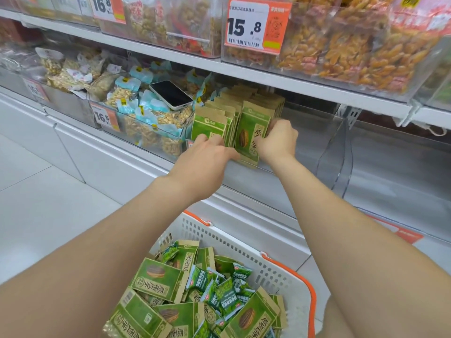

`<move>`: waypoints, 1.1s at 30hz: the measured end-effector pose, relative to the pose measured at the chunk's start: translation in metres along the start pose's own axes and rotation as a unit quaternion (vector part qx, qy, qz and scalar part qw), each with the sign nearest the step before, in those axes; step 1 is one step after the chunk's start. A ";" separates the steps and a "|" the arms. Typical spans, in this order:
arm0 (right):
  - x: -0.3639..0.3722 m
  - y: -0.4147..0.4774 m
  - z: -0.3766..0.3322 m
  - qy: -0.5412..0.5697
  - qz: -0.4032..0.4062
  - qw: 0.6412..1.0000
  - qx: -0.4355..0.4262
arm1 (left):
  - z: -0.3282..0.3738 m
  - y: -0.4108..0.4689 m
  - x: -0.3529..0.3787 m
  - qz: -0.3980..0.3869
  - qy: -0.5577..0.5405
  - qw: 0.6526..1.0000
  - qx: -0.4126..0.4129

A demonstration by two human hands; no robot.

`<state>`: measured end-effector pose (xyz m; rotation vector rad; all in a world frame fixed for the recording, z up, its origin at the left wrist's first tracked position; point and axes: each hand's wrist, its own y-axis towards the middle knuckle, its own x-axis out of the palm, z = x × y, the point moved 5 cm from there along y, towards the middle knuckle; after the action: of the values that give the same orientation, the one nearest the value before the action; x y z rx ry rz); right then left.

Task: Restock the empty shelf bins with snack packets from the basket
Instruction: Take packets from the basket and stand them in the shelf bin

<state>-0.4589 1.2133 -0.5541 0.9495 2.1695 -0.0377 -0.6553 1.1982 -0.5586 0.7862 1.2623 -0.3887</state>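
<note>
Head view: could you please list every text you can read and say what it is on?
"15 .8": orange tag.
"16.8": top-left tag.
"16.", last digit unclear: lower tag.
"原": upright packet; its other characters are unclear.
Basket packets: characters upside down, not surely readable.
Small print and barcodes on the tags: too small or blurred.
</note>
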 end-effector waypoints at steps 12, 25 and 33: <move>0.007 0.004 0.013 -0.049 -0.045 0.996 0.065 | 0.000 -0.008 0.004 -0.026 0.007 1.000 0.009; 0.016 -0.014 0.016 0.130 -0.211 0.965 0.087 | 0.008 -0.021 0.007 -0.056 -0.025 0.998 0.021; -0.004 -0.013 0.004 -0.003 -0.124 0.987 -0.097 | 0.003 -0.014 0.006 -0.036 -0.006 0.999 0.033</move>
<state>-0.4632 1.2004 -0.5574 0.5656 2.2271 0.0494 -0.6610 1.1873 -0.5681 0.7936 1.2743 -0.4944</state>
